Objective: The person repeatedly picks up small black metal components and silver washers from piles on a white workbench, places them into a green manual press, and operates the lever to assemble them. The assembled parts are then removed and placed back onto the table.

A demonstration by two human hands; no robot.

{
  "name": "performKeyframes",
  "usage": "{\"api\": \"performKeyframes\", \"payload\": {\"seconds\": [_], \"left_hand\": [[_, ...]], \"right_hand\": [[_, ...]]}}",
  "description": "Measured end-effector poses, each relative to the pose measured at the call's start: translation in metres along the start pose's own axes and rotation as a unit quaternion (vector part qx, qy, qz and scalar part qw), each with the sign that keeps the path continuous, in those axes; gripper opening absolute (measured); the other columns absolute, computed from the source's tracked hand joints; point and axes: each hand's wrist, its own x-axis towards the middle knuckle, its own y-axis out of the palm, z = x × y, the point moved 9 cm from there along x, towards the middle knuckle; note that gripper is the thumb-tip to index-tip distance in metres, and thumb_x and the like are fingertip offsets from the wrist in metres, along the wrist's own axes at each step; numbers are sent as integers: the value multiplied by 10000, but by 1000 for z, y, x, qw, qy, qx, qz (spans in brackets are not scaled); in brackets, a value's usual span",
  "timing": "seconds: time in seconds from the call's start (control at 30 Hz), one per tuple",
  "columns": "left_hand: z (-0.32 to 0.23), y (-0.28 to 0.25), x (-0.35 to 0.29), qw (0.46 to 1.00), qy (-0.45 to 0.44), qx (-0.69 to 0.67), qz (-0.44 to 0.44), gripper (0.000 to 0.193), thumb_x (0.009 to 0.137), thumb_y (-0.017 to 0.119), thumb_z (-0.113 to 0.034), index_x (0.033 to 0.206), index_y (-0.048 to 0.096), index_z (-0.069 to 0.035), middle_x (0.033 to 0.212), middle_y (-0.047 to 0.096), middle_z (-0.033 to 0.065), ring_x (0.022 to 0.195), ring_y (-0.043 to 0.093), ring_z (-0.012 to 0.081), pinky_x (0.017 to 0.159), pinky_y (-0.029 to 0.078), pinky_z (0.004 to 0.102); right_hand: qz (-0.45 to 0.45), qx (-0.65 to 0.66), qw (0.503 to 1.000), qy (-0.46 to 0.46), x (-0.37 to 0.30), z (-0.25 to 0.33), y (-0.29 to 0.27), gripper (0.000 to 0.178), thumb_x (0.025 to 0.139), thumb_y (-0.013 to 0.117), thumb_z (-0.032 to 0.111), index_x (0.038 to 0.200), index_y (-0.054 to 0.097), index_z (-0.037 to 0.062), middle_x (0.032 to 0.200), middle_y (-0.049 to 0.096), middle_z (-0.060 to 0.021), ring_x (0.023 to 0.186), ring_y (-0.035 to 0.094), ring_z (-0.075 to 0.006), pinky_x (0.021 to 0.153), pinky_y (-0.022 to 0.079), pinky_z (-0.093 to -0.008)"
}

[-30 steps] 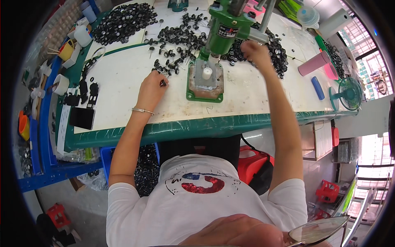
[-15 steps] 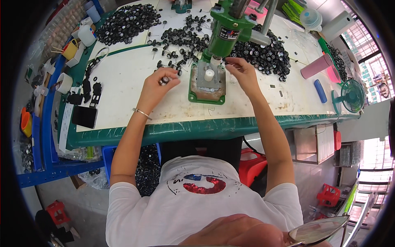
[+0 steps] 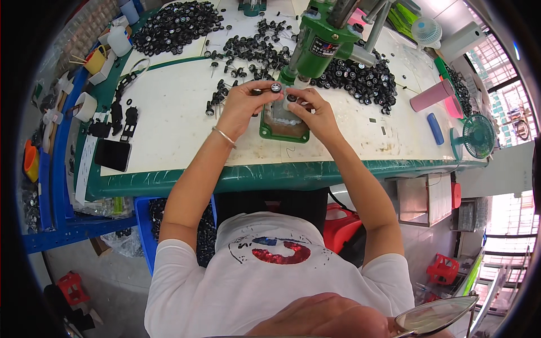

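My left hand (image 3: 243,107) is closed over the base plate (image 3: 284,131) of a green bench press, a small black wheel (image 3: 275,88) with a silvery hub at its fingertips. Another dark wheel (image 3: 256,92) shows between its fingers. Opposite it, my right hand (image 3: 316,115) pinches a black wheel (image 3: 292,98) close to the left fingertips. Whether an axle joins the wheels at the fingertips I cannot tell. Above and behind both hands stands the press head (image 3: 321,42). My hands cover much of the plate's middle, the white post included.
Loose wheels with thin axles (image 3: 248,53) lie behind the press. Heaps of black wheels rise at the back left (image 3: 174,31) and right of the press (image 3: 360,81). A phone (image 3: 113,155), a pink cylinder (image 3: 431,94) and a green fan (image 3: 478,137) occupy the table's sides.
Both hands have come together over the press plate, the left moving right and the right moving left and slightly down. A wheel now shows at the left fingertips; the white post is now covered.
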Motion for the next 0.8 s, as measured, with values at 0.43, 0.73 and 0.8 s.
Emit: {"api": "performKeyframes", "payload": {"seconds": [0.43,0.73,0.8], "left_hand": [[-7,35,20,985,130,117,-11,174,723,757,-101,878,727,-28,771,693,27,671,586,67,640,478,235],[0,39,24,994,89,64,13,132,744,746,-10,874,725,-19,807,685,17,728,594,61,672,473,206],[-2,36,23,993,90,72,8,130,747,745,-12,876,729,-21,811,688,20,732,597,62,679,478,208]], "right_hand": [[-193,120,974,7,57,59,-167,344,946,539,301,1103,629,8,968,664,-56,754,617,-120,633,487,-254],[-84,302,944,-104,171,202,-193,239,976,502,340,870,530,128,611,483,19,460,435,-76,384,350,-205],[-68,315,939,-116,182,197,-191,240,976,508,309,807,477,141,563,385,53,410,324,-46,338,257,-193]]}}
